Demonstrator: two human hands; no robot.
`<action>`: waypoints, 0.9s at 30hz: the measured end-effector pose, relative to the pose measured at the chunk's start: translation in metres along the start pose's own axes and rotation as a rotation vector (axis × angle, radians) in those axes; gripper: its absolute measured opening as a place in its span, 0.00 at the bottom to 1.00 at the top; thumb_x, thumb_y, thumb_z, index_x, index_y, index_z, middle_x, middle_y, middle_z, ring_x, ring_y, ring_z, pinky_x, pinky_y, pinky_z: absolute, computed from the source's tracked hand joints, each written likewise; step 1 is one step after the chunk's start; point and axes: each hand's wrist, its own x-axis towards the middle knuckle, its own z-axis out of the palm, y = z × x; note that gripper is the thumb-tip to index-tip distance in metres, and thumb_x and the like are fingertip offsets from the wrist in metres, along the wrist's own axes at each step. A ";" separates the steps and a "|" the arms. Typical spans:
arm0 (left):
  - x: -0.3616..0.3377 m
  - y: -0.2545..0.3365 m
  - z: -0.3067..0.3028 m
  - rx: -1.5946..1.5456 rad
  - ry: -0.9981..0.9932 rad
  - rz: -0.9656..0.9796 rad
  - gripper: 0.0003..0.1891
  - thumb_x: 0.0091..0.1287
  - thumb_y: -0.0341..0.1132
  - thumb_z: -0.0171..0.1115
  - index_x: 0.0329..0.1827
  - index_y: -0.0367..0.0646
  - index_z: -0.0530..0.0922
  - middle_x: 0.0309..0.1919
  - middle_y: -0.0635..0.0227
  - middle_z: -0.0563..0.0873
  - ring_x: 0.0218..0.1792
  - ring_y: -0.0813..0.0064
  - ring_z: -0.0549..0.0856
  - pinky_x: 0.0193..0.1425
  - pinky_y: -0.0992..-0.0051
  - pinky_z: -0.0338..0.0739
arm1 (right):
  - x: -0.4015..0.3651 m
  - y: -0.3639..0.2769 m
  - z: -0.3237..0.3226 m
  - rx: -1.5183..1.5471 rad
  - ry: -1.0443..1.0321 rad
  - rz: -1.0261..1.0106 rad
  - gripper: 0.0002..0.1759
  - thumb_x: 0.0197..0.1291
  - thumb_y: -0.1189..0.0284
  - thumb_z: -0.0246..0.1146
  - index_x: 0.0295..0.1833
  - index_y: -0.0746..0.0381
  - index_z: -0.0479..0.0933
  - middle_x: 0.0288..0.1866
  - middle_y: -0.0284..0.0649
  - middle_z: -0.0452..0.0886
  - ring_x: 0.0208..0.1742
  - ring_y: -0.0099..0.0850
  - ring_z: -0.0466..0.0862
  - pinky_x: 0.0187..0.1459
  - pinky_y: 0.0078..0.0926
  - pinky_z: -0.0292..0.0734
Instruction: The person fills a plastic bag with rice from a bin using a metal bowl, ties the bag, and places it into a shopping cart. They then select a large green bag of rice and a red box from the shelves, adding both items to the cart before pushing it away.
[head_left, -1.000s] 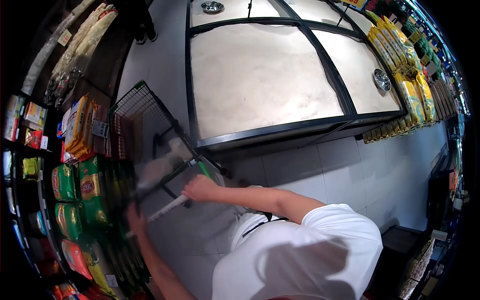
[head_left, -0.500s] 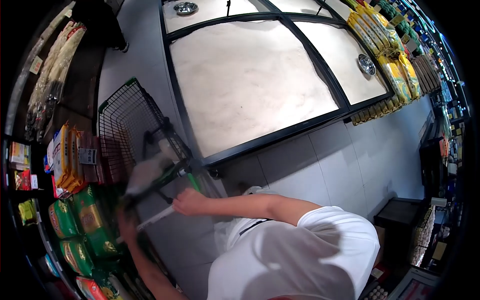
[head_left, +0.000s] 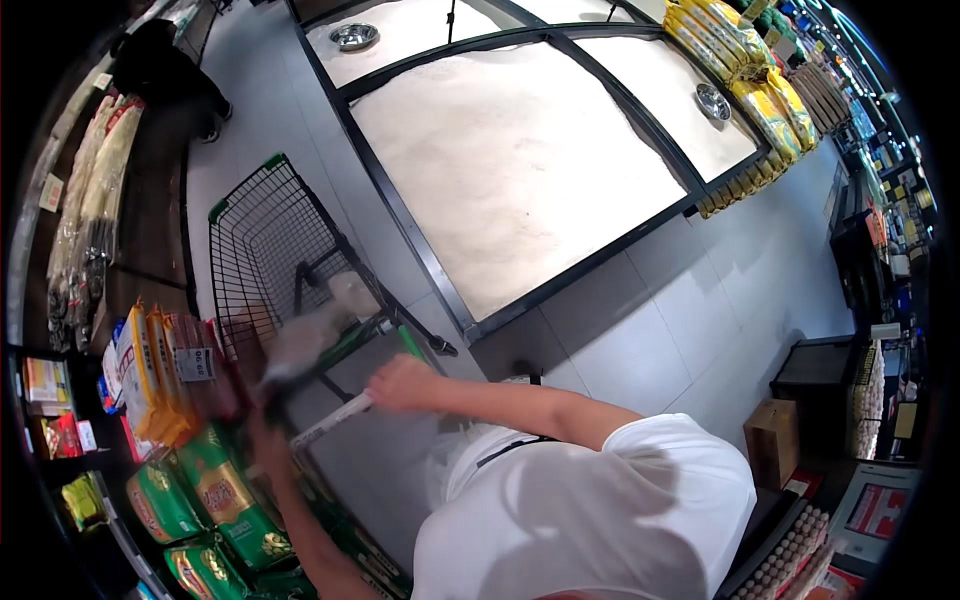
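My right hand is closed around the right part of the pale push handle of a shopping cart. At the handle's left end, beside the cart's frame, is my left hand. It is dim and smeared, so its fingers cannot be made out. The cart has a dark wire basket with green corners. Near the handle end, a blurred pale item in a clear plastic bag is in the cart, with another whitish item beside it.
Right of the cart stands a black-framed bin of white grains with metal bowls. Green packages and yellow-orange packs line the left shelf close to my left arm. A person in dark clothes stands farther up the aisle.
The view has shifted, and the cart and bin sit differently in it. More of the person in dark clothes shows. My right hand has stayed on the cart handle.
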 end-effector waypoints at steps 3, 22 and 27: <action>0.035 -0.017 0.010 0.069 0.092 0.051 0.29 0.72 0.50 0.51 0.77 0.63 0.66 0.78 0.73 0.65 0.58 0.63 0.83 0.52 0.66 0.79 | 0.025 0.006 0.017 -0.040 -0.100 0.148 0.19 0.70 0.58 0.54 0.28 0.56 0.78 0.24 0.39 0.81 0.27 0.40 0.82 0.36 0.40 0.76; 0.258 0.021 0.005 0.023 -0.078 0.044 0.32 0.71 0.55 0.49 0.78 0.59 0.64 0.79 0.66 0.61 0.68 0.54 0.75 0.63 0.57 0.75 | 0.185 0.128 0.064 -0.230 0.088 0.366 0.18 0.59 0.60 0.56 0.20 0.57 0.78 0.21 0.41 0.81 0.24 0.43 0.83 0.28 0.42 0.77; 0.311 0.055 -0.006 0.048 -0.131 -0.004 0.32 0.72 0.56 0.49 0.77 0.55 0.66 0.78 0.66 0.64 0.70 0.55 0.73 0.67 0.58 0.71 | 0.229 0.171 0.072 -0.236 0.034 0.406 0.18 0.60 0.60 0.55 0.22 0.57 0.79 0.22 0.40 0.82 0.25 0.43 0.83 0.31 0.42 0.78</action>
